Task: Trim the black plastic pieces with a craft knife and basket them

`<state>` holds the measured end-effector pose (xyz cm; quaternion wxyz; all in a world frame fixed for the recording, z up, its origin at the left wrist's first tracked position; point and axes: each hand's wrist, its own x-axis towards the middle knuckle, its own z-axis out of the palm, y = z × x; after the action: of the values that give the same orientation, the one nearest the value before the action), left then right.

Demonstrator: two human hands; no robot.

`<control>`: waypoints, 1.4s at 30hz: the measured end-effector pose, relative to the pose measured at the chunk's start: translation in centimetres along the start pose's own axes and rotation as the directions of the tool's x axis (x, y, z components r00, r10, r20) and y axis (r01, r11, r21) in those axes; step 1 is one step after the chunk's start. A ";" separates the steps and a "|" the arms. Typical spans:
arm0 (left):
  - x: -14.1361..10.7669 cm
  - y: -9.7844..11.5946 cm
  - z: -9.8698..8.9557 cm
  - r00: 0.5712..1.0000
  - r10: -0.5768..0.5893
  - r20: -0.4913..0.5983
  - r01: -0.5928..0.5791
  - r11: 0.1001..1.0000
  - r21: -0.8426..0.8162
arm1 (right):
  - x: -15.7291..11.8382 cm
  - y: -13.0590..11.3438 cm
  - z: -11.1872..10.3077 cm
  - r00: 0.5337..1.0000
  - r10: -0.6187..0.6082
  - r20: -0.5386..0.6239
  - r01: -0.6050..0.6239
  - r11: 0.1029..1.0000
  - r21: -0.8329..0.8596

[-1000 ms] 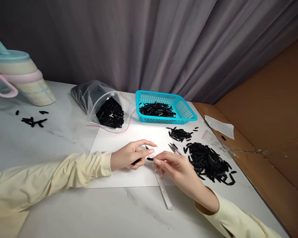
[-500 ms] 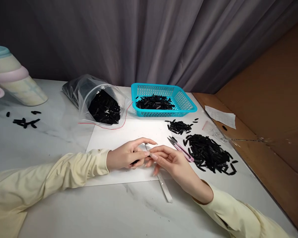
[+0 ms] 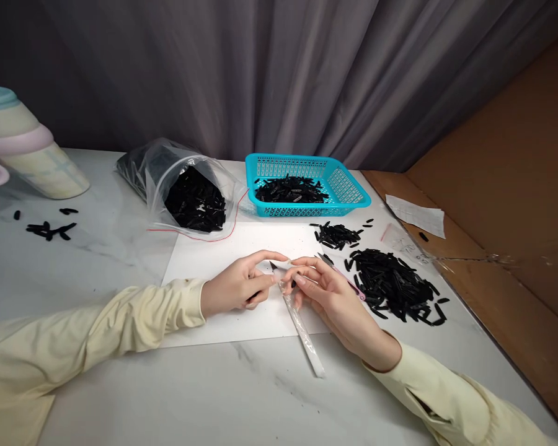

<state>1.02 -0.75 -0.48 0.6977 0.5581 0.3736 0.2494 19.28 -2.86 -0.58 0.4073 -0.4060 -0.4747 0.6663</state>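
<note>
Over the white sheet (image 3: 204, 322), my left hand (image 3: 242, 285) is curled, with small black pieces partly visible under its fingers. Close beside it, my right hand (image 3: 323, 294) pinches a small dark piece (image 3: 294, 283) between thumb and fingers. The fingertips of both hands nearly meet. Beneath them lies a narrow knife (image 3: 309, 347) with a clear-wrapped white handle, its dark blade tip pointing away. Pink-handled snips (image 3: 361, 296) are partly hidden behind my right hand, near a large pile of black pieces (image 3: 393, 285).
Further back are a clear bag (image 3: 155, 186) full of black pieces and a blue basket (image 3: 348, 205) holding more. A smaller pile (image 3: 337, 236) lies before the basket. At left stand a tumbler (image 3: 41, 155) and loose pieces (image 3: 51, 231). Paper (image 3: 416, 215) rests on cardboard at right.
My hands have drawn slightly apart at the thumbs, and a dark piece now shows in my right fingers. More of the knife is uncovered between them.
</note>
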 end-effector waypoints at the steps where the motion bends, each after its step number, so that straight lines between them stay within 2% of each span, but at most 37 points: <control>1: 0.0 0.0 0.0 1.000 -0.002 -0.003 0.002 1.000 -0.004 | 0.0 0.1 0.0 1.000 -0.017 0.006 0.017 1.000 -0.022; 8: 0.2 -0.1 -0.1 0.999 -0.036 -0.039 0.036 0.999 -0.002 | -0.1 0.6 -0.2 0.987 -0.161 -0.003 0.156 0.959 -0.235; 10: 0.3 0.0 -0.1 0.998 -0.045 -0.037 0.045 0.999 0.011 | -0.1 0.8 -0.3 0.970 -0.244 0.020 0.236 0.907 -0.350; 14: 0.2 0.0 -0.1 0.996 -0.071 -0.052 0.075 0.995 0.064 | -0.1 0.9 -0.7 0.918 -0.395 0.034 0.341 0.742 -0.577; 24: 0.1 -0.2 0.0 0.992 -0.091 -0.081 0.099 0.991 0.093 | -0.1 0.9 -0.7 0.857 -0.514 0.034 0.405 0.631 -0.661; 27: 0.1 -0.2 0.0 0.992 -0.098 -0.081 0.105 0.991 0.080 | -0.2 0.9 -0.6 0.858 -0.513 0.035 0.406 0.633 -0.659; 34: 0.4 0.1 -0.2 0.985 -0.145 -0.091 0.143 0.989 -0.034 | 0.1 1.0 -0.9 0.906 -0.422 -0.004 0.345 0.746 -0.569; 42: 0.4 0.2 -0.3 0.981 -0.161 -0.113 0.151 0.985 -0.089 | 0.0 0.7 -0.8 0.901 -0.433 0.009 0.351 0.719 -0.600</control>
<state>1.07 -0.21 -0.40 0.7131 0.4829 0.4471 0.2417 19.93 -2.77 -1.48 0.4237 -0.4449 -0.7041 0.3560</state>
